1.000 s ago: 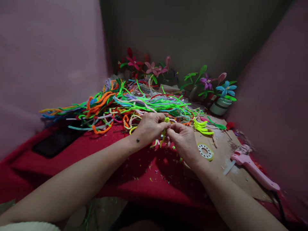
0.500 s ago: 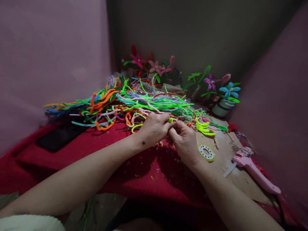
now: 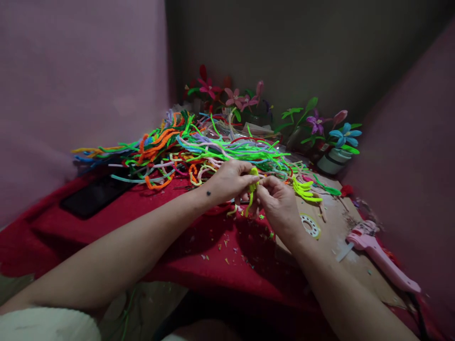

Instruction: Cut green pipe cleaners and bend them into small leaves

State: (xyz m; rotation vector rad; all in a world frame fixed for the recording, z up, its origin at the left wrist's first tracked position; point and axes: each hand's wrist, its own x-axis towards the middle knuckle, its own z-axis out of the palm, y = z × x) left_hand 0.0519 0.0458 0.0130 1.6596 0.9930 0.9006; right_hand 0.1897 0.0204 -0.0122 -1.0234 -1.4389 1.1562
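Observation:
A bent yellow pipe cleaner (image 3: 253, 176) is pinched in my left hand (image 3: 232, 180), its loose end hanging down below the fingers. My right hand (image 3: 279, 199) is closed close against it, fingertips pressed together at the yellow piece; what exactly sits between them is hidden. Several bent yellow pipe-cleaner pieces (image 3: 305, 190) lie just right of my right hand. Behind both hands spreads a tangled heap of coloured pipe cleaners (image 3: 227, 149), mostly green, orange and lilac.
A pink glue gun (image 3: 384, 260) rests on a cardboard sheet (image 3: 341, 222) at the right, beside a white-and-yellow tape roll (image 3: 310, 226). A dark phone (image 3: 94, 194) lies left on the red cloth (image 3: 170, 241). Pipe-cleaner flowers (image 3: 345, 136) stand in jars behind. Scraps litter the front.
More of the yellow pipe cleaner shows between my hands now, with its end hanging down. My left hand has turned slightly, and the whole view has shifted a little.

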